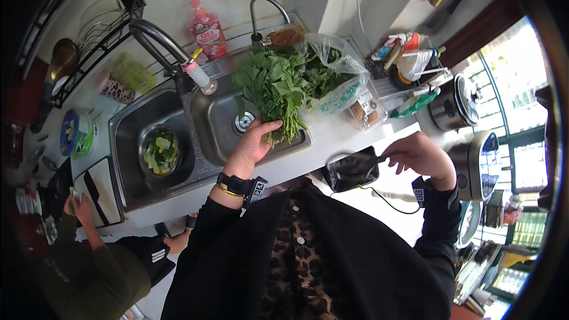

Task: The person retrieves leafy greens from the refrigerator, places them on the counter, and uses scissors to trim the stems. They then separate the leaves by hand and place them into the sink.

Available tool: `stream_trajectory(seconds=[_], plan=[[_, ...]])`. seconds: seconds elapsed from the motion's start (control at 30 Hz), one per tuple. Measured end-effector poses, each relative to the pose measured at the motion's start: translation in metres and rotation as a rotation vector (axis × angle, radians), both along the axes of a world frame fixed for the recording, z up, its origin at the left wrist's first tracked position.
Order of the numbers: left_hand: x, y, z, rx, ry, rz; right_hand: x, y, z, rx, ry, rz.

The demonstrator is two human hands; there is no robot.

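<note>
My left hand (256, 140) is closed round the stems of a bunch of leafy greens (274, 80), held over the right sink basin (210, 124). The leaves fan out toward the back, and the cut stem ends point toward me. Beside the bunch, more greens lie in a clear plastic bag (338, 92) on the counter. My right hand (418, 155) is off the counter's front edge, fingers pinched at the end of a dark, blurred thing (355, 159). That thing is above a black-lined bin (349, 179); what it is I cannot tell.
A bowl of cut greens (159, 153) sits in the left basin (127, 130). Behind stand the faucet (157, 38), a pink pump bottle (207, 31) and a smaller tap (261, 15). Another person (89, 249) works at left beside a cutting board (102, 186). Cookers (453, 104) stand at right.
</note>
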State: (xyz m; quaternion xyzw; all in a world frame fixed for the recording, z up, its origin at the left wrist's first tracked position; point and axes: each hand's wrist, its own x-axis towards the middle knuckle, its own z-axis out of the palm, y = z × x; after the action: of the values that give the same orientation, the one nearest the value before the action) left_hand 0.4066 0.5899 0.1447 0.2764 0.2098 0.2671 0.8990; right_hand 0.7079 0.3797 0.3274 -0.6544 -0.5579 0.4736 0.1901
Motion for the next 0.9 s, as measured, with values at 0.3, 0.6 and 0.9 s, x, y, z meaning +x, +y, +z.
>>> stream_trajectory(seconds=[0.3, 0.6, 0.9], plan=[[0.014, -0.002, -0.013, 0.034, 0.006, -0.141, -0.020, -0.035, -0.156, -0.256, 0.649, -0.587], [0.043, -0.015, -0.016, -0.100, 0.012, -0.060, -0.050, -0.096, -0.203, -0.139, 1.209, -0.447], [0.118, -0.038, -0.056, 0.384, 0.416, -0.011, -0.021, -0.118, -0.176, -0.158, 0.678, -0.432]])
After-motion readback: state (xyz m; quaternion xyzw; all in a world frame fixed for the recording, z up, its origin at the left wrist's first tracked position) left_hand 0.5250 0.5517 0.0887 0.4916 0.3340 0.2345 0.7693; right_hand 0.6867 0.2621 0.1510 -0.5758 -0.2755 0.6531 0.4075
